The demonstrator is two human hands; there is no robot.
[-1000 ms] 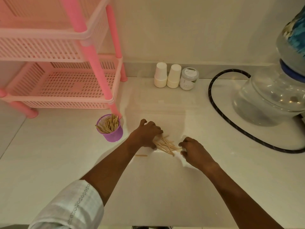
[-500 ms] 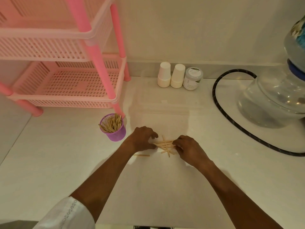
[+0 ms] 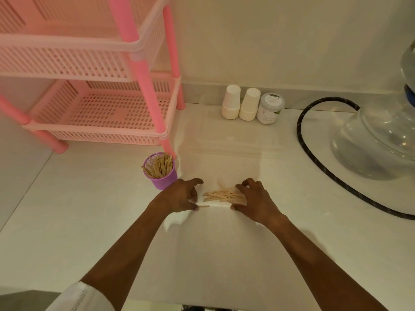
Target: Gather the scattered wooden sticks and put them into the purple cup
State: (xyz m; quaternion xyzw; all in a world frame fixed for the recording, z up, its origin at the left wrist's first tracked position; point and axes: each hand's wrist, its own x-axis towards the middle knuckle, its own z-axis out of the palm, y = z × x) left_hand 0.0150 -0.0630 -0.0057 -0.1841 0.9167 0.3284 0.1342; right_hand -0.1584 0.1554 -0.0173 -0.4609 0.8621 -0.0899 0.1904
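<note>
Pale wooden sticks (image 3: 224,195) lay in a loose flat bundle on the white counter (image 3: 67,209), just below the middle of the frame, between the two hands. The left hand (image 3: 179,196) hovered at the bundle's left end with fingers spread and gently bent, holding nothing; its thumb tip sat beside a lone stick (image 3: 203,206) that lay apart, just below the bundle. The right hand (image 3: 256,202) covered the bundle's right end, fingers arched down onto the sticks and thumb stretched out low on the counter; whether it pinched any could not be told. The cup (image 3: 165,180) stood upright just up and left of the left hand, near it but apart, already packed with leaning sticks. Right behind the cup came a leg of the pink rack (image 3: 143,70), which filled the upper left. Against the wall at centre top stood two stacks of paper cups (image 3: 240,106) and a small lidded jar (image 3: 270,108), touching in a row. A black hose (image 3: 314,162) curved down the right side around a big clear water bottle (image 3: 377,140). A white sleeve (image 3: 83,297) showed at the bottom left.
</note>
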